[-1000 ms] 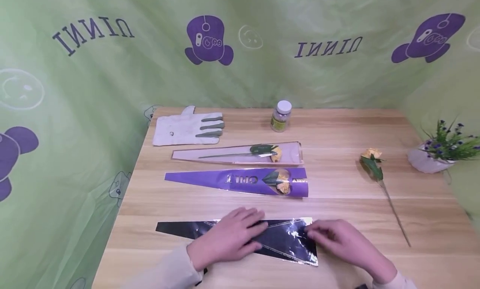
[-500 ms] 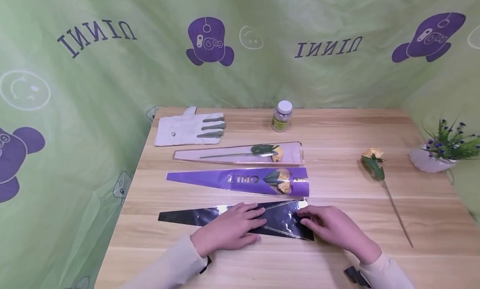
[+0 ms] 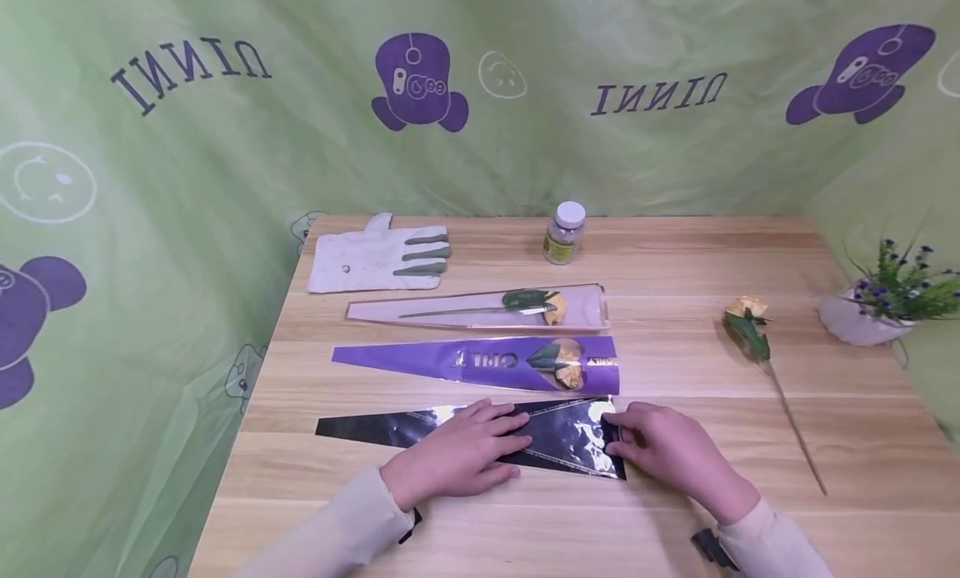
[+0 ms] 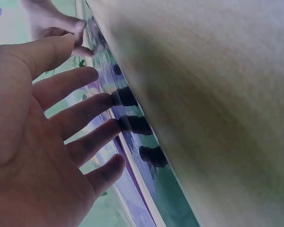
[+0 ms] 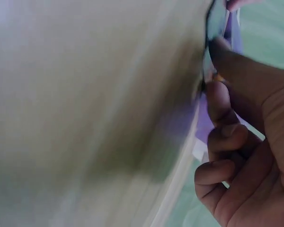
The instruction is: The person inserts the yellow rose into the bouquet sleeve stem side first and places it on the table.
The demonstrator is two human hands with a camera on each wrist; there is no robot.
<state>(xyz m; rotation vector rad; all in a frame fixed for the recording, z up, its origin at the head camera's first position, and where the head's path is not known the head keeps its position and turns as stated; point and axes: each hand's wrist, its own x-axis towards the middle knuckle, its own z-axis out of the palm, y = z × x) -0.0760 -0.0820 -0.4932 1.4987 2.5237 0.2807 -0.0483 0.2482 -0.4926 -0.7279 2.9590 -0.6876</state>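
A black glossy flower sleeve [image 3: 558, 432], long and tapering to the left, lies near the front of the wooden table. My left hand [image 3: 461, 449] rests palm down on its middle with fingers spread; the left wrist view shows the fingertips [image 4: 111, 101] of that hand on the glossy film. At the sleeve's wide right end, my right hand [image 3: 667, 445] holds the edge between thumb and index finger, its other fingers curled in the right wrist view. Just behind lie a purple sleeve [image 3: 420, 363] and a clear pinkish sleeve [image 3: 382, 311], each with a yellow rose inside.
A loose yellow artificial rose [image 3: 746, 307] lies on the right, its stem pointing toward the front. Beyond it stands a white potted plant [image 3: 862, 318]. A white-capped jar [image 3: 562, 232] and a white work glove [image 3: 356, 261] are along the back, before a green curtain [image 3: 525, 161].
Both hands have slid the black sleeve away from the table's front, close to the purple one. Since half a second ago, my right fingers have shifted slightly outward at the sleeve's wide end.
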